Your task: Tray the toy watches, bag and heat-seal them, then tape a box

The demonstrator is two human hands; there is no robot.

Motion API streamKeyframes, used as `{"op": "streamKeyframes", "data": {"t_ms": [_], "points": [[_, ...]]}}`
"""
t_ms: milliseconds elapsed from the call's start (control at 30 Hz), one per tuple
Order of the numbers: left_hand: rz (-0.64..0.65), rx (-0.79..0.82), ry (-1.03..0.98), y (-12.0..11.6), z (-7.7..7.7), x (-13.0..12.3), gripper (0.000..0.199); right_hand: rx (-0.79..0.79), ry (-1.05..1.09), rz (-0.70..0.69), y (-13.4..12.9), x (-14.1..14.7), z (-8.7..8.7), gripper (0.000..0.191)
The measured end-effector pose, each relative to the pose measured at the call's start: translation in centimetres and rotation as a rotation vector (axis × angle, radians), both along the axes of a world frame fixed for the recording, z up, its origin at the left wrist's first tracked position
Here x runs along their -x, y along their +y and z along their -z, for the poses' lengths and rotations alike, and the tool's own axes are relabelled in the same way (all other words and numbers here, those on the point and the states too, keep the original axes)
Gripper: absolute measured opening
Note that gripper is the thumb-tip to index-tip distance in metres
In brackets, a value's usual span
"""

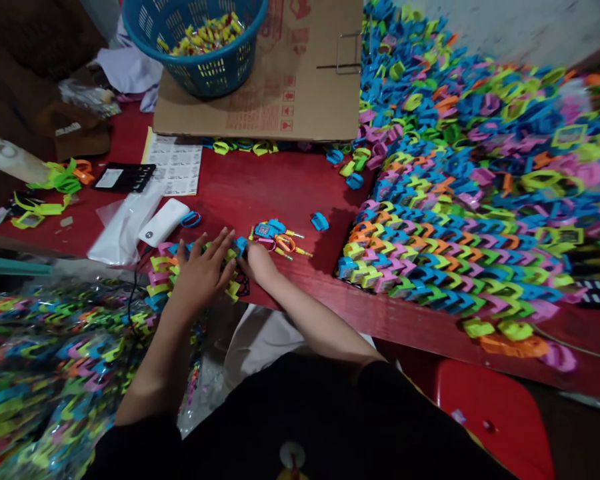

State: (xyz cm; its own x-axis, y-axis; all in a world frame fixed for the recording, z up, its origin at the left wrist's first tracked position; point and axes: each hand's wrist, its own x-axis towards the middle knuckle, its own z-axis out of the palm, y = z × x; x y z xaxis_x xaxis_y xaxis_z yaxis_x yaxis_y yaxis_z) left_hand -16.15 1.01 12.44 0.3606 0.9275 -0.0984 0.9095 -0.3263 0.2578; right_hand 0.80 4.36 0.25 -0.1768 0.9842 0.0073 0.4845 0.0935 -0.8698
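My left hand point(203, 270) lies open, fingers spread, over a row of colourful plastic toy watches point(161, 275) at the table's front edge. Close beside it, my right hand point(261, 263) is closed at the row's right end, with a blue toy watch point(241, 246) at its fingertips; the grip is partly hidden. Black card or tray lattice point(243, 287) shows under the row. Just beyond my right hand is a small pile with a blue toy watch point(270, 229), an orange band point(285, 243) and thin yellow sticks. A single blue toy watch point(319, 221) lies to the right.
Packed rows of toy watches point(430, 260) and a loose heap point(480, 127) fill the right. A blue basket point(205, 70) of yellow pieces stands on a cardboard box point(310, 100). Left are a white power bank point(164, 221), plastic bags point(125, 230) and a label sheet point(183, 163). A red stool point(495, 413) stands below.
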Motion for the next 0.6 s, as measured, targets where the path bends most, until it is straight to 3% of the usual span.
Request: {"op": "streamKeyframes", "data": {"t_ms": [167,233,367,500,600], "points": [[0.005,0.025,0.042,0.2,-0.8,-0.6,0.065,0.002,-0.037,-0.017,-1.0,-0.8,-1.5,0.021],[0.015,0.033,0.054,0.2,-0.9,-0.7,0.063,-0.047,-0.052,0.105,-2.6,-2.7,-1.8,0.025],[0.012,0.008,0.034,0.2,-0.6,-0.6,0.062,-0.116,-0.225,0.497,-5.5,-7.7,-0.9,0.039],[0.001,0.031,0.033,0.6,-0.5,-0.4,0.06,-0.025,-0.315,0.543,-6.1,-10.3,0.8,0.019],[0.008,0.049,0.036,1.1,-0.7,-0.5,0.059,-0.035,-0.198,0.554,-5.9,-9.6,0.8,0.013]]}}
